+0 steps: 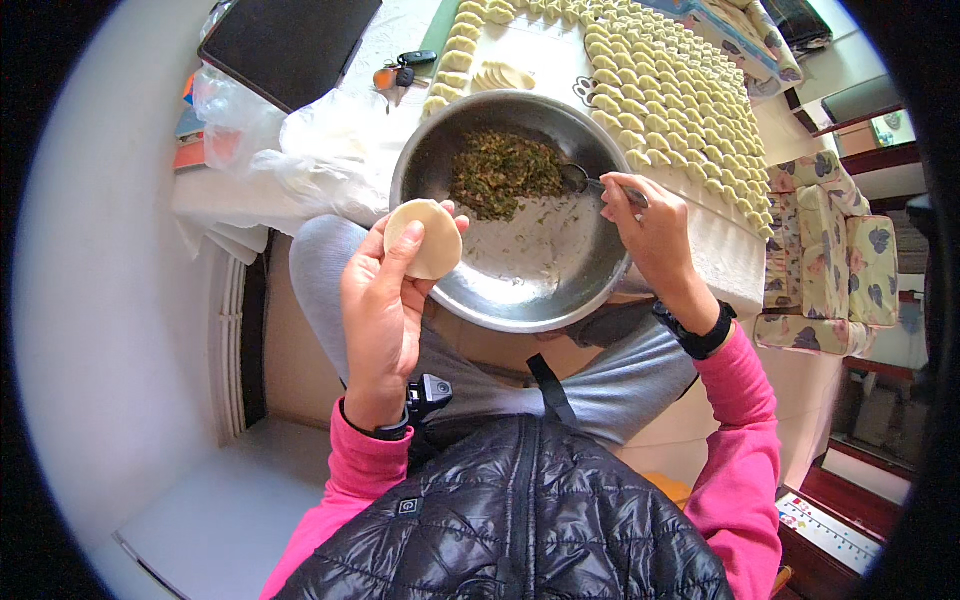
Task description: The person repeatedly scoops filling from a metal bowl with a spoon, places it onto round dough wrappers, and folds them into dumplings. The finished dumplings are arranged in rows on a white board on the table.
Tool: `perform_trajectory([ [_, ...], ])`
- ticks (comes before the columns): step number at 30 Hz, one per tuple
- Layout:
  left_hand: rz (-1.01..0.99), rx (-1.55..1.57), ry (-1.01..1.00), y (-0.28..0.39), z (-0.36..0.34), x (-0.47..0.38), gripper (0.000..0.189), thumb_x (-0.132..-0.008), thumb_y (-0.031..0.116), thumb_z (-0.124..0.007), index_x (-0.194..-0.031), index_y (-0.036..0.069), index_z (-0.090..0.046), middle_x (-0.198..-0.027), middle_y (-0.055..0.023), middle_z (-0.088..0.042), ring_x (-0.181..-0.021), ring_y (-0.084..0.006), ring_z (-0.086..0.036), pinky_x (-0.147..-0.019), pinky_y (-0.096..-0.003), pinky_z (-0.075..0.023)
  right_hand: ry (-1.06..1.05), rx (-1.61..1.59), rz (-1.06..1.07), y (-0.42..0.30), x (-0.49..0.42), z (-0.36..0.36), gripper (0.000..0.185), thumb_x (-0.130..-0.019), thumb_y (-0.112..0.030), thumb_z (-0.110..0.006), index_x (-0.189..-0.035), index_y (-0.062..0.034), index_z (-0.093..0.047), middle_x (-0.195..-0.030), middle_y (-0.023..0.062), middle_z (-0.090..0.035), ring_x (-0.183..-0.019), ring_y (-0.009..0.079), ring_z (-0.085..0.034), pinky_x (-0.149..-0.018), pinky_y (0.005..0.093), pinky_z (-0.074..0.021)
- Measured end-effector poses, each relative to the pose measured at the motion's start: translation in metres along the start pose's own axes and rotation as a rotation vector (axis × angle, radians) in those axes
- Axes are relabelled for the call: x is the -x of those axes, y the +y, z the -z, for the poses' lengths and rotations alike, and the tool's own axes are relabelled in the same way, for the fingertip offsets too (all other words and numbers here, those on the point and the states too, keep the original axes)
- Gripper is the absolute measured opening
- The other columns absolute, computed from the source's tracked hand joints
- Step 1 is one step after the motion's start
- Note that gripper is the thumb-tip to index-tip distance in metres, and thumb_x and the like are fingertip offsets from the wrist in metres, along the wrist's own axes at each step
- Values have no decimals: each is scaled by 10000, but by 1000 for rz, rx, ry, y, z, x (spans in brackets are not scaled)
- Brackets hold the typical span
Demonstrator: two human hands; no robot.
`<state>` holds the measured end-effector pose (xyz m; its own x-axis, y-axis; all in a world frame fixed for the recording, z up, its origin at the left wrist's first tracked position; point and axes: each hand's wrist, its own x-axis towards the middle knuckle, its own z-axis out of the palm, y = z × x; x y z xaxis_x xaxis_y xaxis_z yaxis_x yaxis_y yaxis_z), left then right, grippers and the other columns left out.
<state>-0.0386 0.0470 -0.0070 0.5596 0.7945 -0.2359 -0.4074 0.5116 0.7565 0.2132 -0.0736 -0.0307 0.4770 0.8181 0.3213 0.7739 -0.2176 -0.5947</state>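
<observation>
My left hand (386, 292) holds a round, flat dough wrapper (424, 240) between thumb and fingers, over the left rim of a large metal bowl (517, 311). Chopped filling (506, 171) lies against the bowl's far side, with smears and bits on the bare metal nearer me. With my right hand (649, 225) I grip the handle of a metal spoon (576, 178), its bowl at the right edge of the filling. A small stack of wrappers (504, 76) lies just beyond the bowl. Rows of folded dumplings (667, 112) cover the board to the right.
Another column of dumplings (459, 56) runs behind the bowl on the left. Keys with a fob (405, 75) lie beside it. Crumpled plastic bags (322, 150) and a dark, flat rectangular object (292, 45) are at the left. A floral-patterned armchair (825, 255) stands on the right.
</observation>
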Motion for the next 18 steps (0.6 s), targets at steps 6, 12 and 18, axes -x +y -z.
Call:
perform_trajectory([
  [6,82,169,-18,-2,-2,3,326,-952,98,-522,-1227,-76,-510,-1226,-233,-571,-1145,-334,-575,-960,-384,-506,7,-1,-61,-8,-2,-10,213,-939,-147,-589,-1033,27,-670,-796,94,-698,-705,122,-683,-626,236,-539],
  [12,115,297,-26,-1,-3,8,319,-948,99,-497,-1221,-66,-504,-1224,-230,-567,-1143,-360,-571,-969,-408,-500,19,-178,-178,-15,-3,-14,222,-944,-145,-584,-1035,37,-671,-802,88,-704,-724,123,-684,-644,240,-539],
  [18,122,320,-9,-2,-3,10,343,-953,115,-471,-1248,-60,-470,-1216,-213,-564,-1151,-368,-563,-978,-419,-489,-40,-241,-219,-18,-5,-17,227,-955,-135,-565,-1040,49,-668,-828,111,-704,-737,134,-683,-663,238,-546],
])
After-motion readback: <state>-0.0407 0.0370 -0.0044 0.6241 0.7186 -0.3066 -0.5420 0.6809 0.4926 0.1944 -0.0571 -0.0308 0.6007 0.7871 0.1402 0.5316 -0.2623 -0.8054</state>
